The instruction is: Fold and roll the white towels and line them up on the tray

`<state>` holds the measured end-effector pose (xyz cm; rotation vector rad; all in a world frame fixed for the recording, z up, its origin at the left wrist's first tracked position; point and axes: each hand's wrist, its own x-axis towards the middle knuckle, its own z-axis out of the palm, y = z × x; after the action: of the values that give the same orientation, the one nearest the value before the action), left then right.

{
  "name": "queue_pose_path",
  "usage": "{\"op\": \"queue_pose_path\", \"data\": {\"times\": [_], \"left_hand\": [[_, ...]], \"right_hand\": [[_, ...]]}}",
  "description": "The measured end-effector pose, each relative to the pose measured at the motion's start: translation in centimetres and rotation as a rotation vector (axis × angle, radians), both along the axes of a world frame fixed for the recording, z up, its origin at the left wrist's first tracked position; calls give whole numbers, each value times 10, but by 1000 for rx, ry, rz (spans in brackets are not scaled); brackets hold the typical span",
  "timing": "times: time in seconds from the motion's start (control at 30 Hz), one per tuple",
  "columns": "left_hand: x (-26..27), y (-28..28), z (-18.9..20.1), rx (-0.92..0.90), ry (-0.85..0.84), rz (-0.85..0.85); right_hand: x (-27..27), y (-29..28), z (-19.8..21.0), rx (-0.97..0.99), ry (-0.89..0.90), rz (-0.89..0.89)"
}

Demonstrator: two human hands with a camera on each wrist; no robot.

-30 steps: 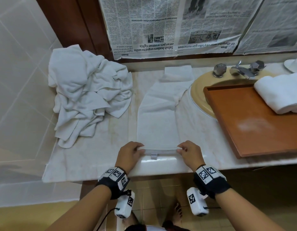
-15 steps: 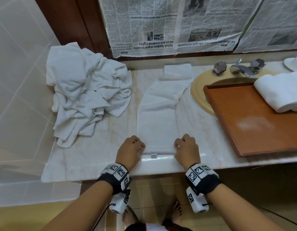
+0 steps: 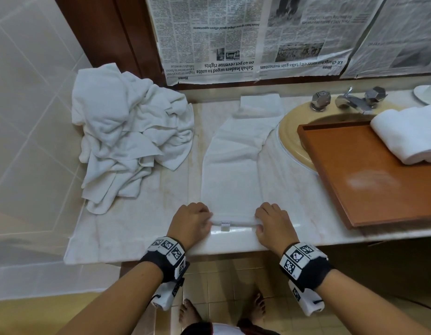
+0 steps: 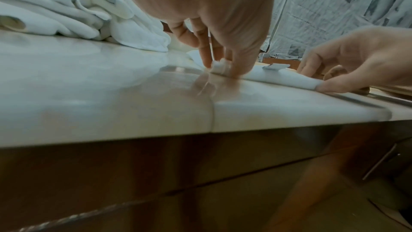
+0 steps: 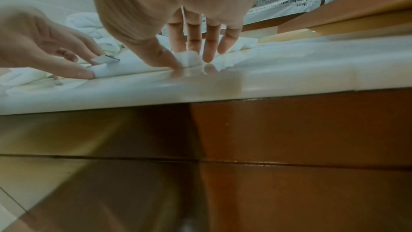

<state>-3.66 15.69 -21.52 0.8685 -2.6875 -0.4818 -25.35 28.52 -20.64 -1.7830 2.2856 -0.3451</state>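
Observation:
A white towel [image 3: 233, 170], folded into a long strip, lies on the marble counter [image 3: 141, 226] and runs away from me. Its near end is turned into a thin roll [image 3: 233, 221] with a small label [image 3: 225, 225] at the front. My left hand [image 3: 209, 220] pinches the roll's left end [image 4: 219, 67] between thumb and fingers. My right hand [image 3: 257, 223] pinches the right end [image 5: 188, 57] the same way. To the right, the wooden tray [image 3: 354, 180] holds one rolled white towel [image 3: 408, 134] at its far corner.
A heap of loose white towels [image 3: 129, 141] fills the counter's back left. The tray rests partly over a yellow basin [image 3: 291, 131] with chrome taps [image 3: 350, 100]. Newspaper [image 3: 245, 35] covers the wall behind. The counter's front edge is just below my wrists.
Both hands have turned the towel's near edge over and pressed it down, so a thin roll now sits between them slightly farther from the counter edge.

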Motion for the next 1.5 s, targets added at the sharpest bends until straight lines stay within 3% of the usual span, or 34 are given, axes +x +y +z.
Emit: {"op": "queue_pose_path", "data": {"times": [0.1, 0.17, 0.37, 0.5, 0.63, 0.73, 0.83, 0.93, 1.1, 1.5], "left_hand": [[0, -1, -1, 43, 29, 76], [0, 0, -4, 165, 83, 186], [-7, -5, 17, 498, -99, 363], [-17, -16, 24, 667, -251, 473], [-23, -19, 32, 589, -357, 545], [-24, -17, 32, 490, -292, 509], [-23, -12, 24, 295, -141, 297], [-23, -2, 13, 154, -59, 93], [-16, 10, 2, 104, 38, 70], [-20, -4, 14, 91, -89, 15]], "right_hand": [[-6, -5, 7, 45, -109, -52], [-9, -7, 12, 63, -243, -128], [-8, -14, 18, 95, -488, -394], [-9, -24, 24, 224, -449, -501], [-1, -31, 24, 348, -305, -492], [4, -28, 20, 263, -155, -447], [7, -23, 14, 90, 21, -279], [12, -13, 8, -48, 77, -107], [13, 1, 3, -91, 11, -75], [-12, -1, 5, 64, -133, 52]]}}
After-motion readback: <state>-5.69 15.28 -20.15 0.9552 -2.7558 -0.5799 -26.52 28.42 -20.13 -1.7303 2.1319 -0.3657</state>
